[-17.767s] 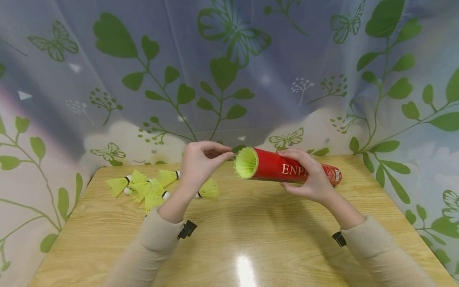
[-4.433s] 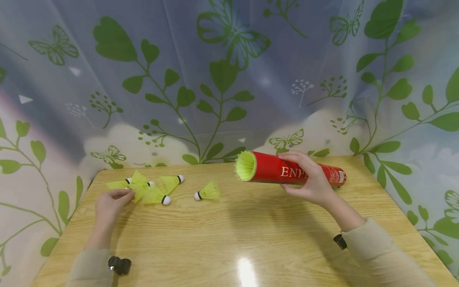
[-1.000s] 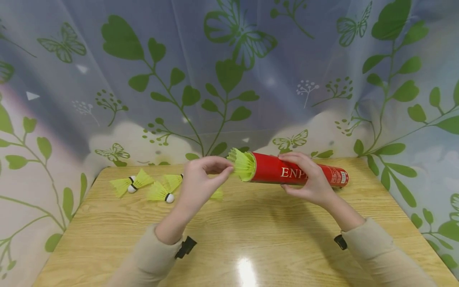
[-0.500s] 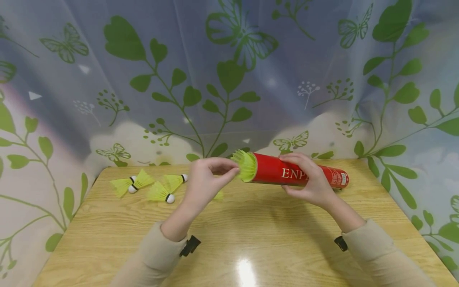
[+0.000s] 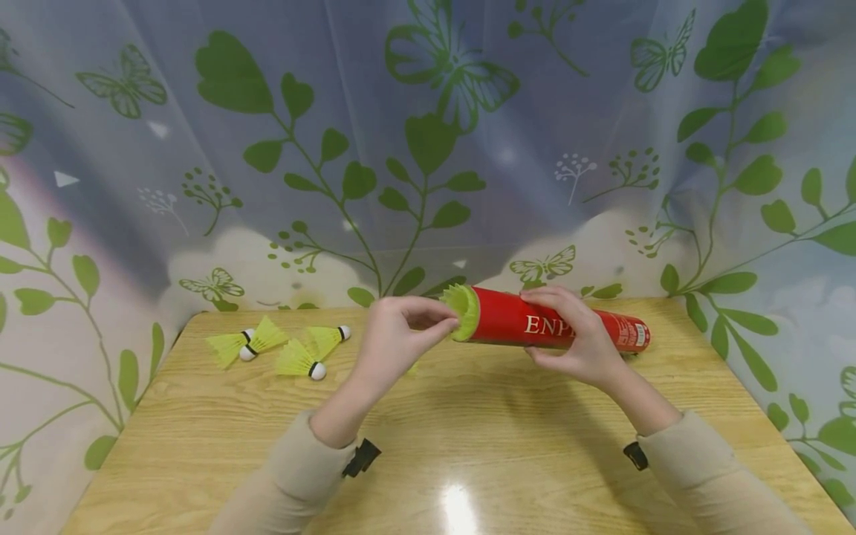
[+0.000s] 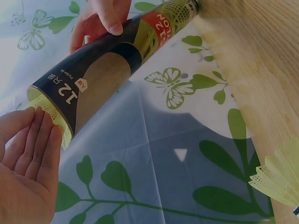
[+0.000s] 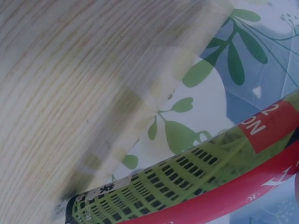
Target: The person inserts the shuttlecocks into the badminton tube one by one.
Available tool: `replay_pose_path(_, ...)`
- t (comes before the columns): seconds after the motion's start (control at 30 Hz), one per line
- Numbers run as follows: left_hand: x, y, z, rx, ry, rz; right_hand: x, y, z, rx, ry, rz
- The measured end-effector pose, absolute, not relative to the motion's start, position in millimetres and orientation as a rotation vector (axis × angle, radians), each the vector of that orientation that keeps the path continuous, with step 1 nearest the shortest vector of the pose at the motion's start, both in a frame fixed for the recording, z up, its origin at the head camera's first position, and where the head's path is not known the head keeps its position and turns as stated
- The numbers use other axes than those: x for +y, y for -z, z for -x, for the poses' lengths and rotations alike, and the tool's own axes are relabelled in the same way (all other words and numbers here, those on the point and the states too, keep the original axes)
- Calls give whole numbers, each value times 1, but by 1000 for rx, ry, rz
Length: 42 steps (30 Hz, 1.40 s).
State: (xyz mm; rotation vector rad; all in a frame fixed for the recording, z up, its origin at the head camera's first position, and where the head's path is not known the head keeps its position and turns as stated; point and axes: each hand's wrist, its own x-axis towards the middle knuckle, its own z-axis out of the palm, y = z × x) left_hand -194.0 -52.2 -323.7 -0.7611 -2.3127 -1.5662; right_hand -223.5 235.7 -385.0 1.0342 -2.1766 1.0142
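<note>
My right hand (image 5: 568, 334) grips a red shuttlecock tube (image 5: 498, 316) round its middle and holds it almost level, mouth to the left. A yellow shuttlecock (image 5: 461, 308) sits in that mouth, only the edge of its skirt sticking out. My left hand (image 5: 408, 334) pinches the skirt edge between thumb and fingertips right at the tube's rim. In the left wrist view the tube (image 6: 103, 74) shows a dark printed band and a see-through strip. Netted yellow skirts show through the tube wall (image 7: 177, 172) in the right wrist view.
Several loose yellow shuttlecocks with white heads lie at the table's back left, among them one (image 5: 301, 360) nearest the front. Another shuttlecock (image 5: 413, 368) is mostly hidden behind my left hand. A leaf-patterned curtain (image 5: 321, 111) hangs behind the wooden table (image 5: 508, 446).
My left hand has come from the loose shuttlecocks at the left to the tube's mouth. Over the last second it has moved right, and the shuttlecock has slid deeper into the tube.
</note>
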Motion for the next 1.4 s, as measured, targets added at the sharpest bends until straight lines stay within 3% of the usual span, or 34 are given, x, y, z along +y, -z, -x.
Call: replay_pose_path(1.4,-61,323,196,-2346,1845,784,236,384,221,-2184,-1001,-1034)
